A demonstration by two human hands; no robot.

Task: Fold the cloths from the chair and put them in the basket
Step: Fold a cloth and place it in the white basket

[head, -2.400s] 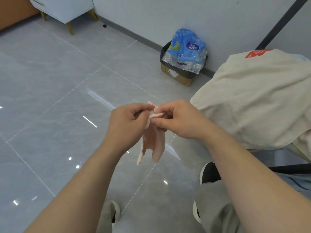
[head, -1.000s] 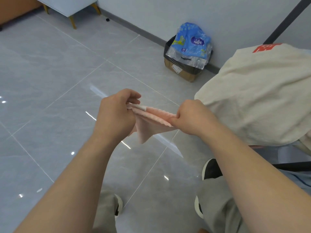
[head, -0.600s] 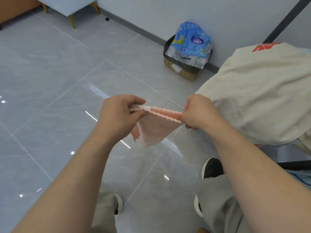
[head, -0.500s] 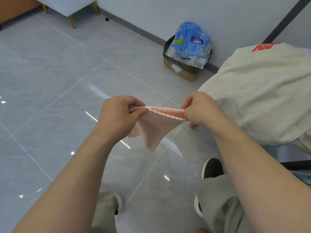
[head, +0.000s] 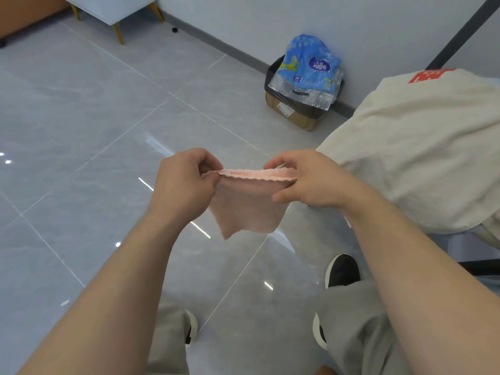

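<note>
Far left, top edge: a white cabinet [head: 108, 6] on thin gold legs stands on the grey tiled floor [head: 81, 117]. My left hand [head: 184, 185] is raised over the floor, its fingers curled, thumb and forefinger pinching the left end of the pink cloth [head: 246, 209] at its upper edge. The cloth is in the air between my two hands, above the floor and touching nothing else. Its wavy top hem runs roughly level from hand to hand, and it appears doubled along that hem. The rest hangs down in a loose flap with a ragged lower edge. My right hand [head: 308, 180] grips the right end of the hem, thumb on top and fingers curled beneath the fabric. Behind, against the wall, sits a cardboard box [head: 297, 117] lined with a black bag. A blue printed plastic package [head: 308, 66] stands in it, sticking out well above the rim. What else the box holds I cannot tell. Far right: a large cream cloth [head: 422, 147] with a red print [head: 430, 75] near its top lies draped over a rounded form, just beside my right wrist. Whether that form is the chair, I cannot tell. Below are my grey trousers [head: 359, 334] and dark shoes.
</note>
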